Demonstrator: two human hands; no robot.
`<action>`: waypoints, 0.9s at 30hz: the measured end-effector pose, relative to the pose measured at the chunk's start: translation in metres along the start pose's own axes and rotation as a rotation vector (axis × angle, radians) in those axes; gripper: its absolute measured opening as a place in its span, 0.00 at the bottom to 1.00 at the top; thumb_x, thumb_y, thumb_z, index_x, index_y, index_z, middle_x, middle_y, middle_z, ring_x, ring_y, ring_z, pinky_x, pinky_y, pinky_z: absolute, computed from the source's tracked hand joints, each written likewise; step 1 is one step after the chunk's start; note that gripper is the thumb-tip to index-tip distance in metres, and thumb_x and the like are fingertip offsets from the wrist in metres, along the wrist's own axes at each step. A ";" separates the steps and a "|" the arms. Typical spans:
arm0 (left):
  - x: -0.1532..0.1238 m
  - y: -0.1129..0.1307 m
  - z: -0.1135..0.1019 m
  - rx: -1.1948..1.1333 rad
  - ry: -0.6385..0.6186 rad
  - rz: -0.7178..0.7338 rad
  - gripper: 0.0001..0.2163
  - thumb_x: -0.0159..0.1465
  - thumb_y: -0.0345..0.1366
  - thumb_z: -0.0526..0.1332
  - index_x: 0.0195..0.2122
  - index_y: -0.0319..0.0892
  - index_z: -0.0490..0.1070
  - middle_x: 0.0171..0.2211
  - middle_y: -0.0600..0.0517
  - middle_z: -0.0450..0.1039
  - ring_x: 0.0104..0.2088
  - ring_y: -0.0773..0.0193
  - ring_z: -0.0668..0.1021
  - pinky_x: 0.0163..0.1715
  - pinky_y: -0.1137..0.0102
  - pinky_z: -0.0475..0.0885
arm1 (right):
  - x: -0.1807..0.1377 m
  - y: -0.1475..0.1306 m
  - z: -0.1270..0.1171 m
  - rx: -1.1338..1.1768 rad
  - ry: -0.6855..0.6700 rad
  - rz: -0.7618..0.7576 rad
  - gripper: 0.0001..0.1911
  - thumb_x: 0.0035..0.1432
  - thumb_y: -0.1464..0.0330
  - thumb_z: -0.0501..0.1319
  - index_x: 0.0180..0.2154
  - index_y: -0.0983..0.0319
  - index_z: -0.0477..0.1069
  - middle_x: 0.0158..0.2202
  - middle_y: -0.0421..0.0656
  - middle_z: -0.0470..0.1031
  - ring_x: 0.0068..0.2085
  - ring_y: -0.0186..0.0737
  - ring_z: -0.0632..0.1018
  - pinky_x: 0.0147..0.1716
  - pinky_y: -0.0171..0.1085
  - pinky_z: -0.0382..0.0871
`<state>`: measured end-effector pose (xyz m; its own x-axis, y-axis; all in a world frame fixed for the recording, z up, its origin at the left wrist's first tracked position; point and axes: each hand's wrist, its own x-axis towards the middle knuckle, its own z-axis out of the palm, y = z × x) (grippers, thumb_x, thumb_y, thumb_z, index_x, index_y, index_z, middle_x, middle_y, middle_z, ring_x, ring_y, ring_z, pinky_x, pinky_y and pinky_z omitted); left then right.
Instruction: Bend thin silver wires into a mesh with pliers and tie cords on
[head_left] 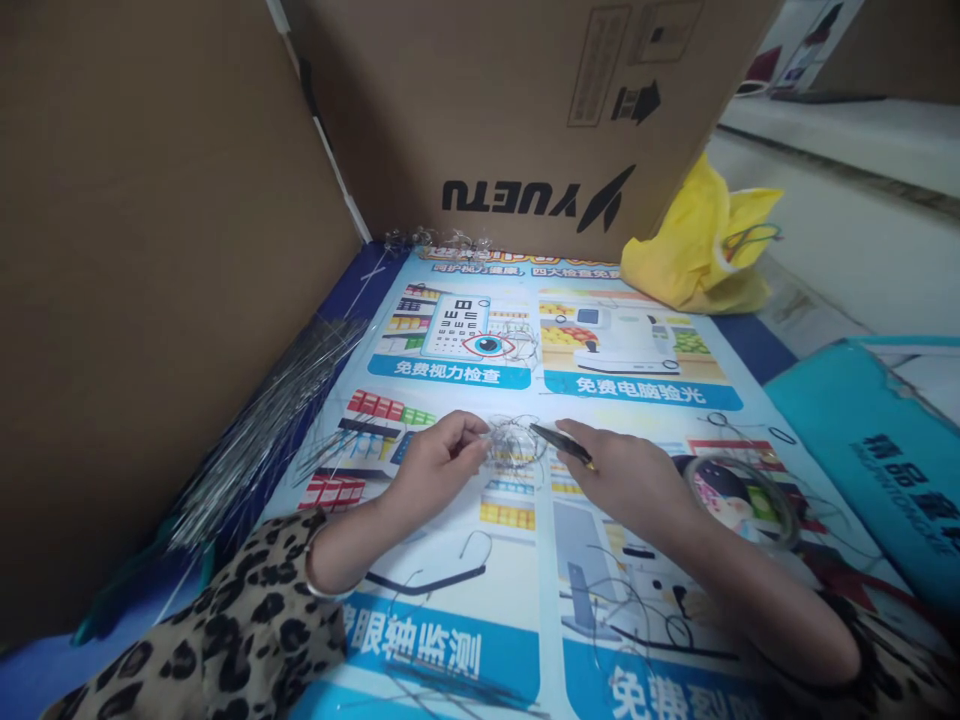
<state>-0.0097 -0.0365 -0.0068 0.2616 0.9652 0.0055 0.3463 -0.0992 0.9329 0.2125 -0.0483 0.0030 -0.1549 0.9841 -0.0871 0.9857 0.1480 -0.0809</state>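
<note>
My left hand (439,462) pinches the left edge of a small round tangle of thin, silvery wire (514,443) above the printed poster. From the other side, my right hand (626,478) grips a pair of dark pliers (564,442), whose tips reach the tangle's right edge. Whether the jaws are closed on a strand is too small to make out. Loose wire ends (517,340) lie on the poster just beyond my hands.
Cardboard walls (487,120) stand at the back and left. A bundle of straight wires (277,420) lies left, small wire pieces (450,240) at the back. To the right are a wire coil (784,500), a yellow bag (694,260) and a teal box (862,440). Wire offcuts (472,685) lie in front.
</note>
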 end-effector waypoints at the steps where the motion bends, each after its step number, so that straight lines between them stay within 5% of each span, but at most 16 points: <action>1: 0.000 0.000 0.000 -0.009 -0.002 -0.010 0.06 0.59 0.37 0.56 0.35 0.41 0.67 0.25 0.55 0.69 0.24 0.70 0.71 0.27 0.75 0.67 | 0.000 0.000 0.001 0.014 0.011 -0.006 0.22 0.58 0.59 0.49 0.53 0.55 0.63 0.39 0.44 0.77 0.35 0.44 0.77 0.27 0.36 0.64; 12: 0.003 -0.001 -0.001 -0.120 0.025 -0.056 0.06 0.57 0.37 0.58 0.33 0.40 0.67 0.23 0.56 0.68 0.21 0.73 0.70 0.24 0.77 0.65 | 0.001 0.002 0.017 0.097 0.199 -0.086 0.16 0.58 0.62 0.50 0.46 0.57 0.68 0.39 0.42 0.75 0.40 0.39 0.74 0.35 0.34 0.63; 27: 0.004 0.000 -0.002 -0.157 0.012 -0.074 0.06 0.58 0.37 0.57 0.33 0.40 0.67 0.23 0.56 0.68 0.21 0.74 0.70 0.23 0.77 0.66 | 0.008 0.002 0.017 0.128 0.200 -0.041 0.15 0.59 0.60 0.50 0.42 0.57 0.69 0.34 0.40 0.75 0.35 0.38 0.74 0.29 0.33 0.59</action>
<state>-0.0102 -0.0326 -0.0061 0.2290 0.9714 -0.0622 0.2191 0.0108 0.9756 0.2124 -0.0414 -0.0148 -0.1662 0.9793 0.1159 0.9603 0.1874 -0.2068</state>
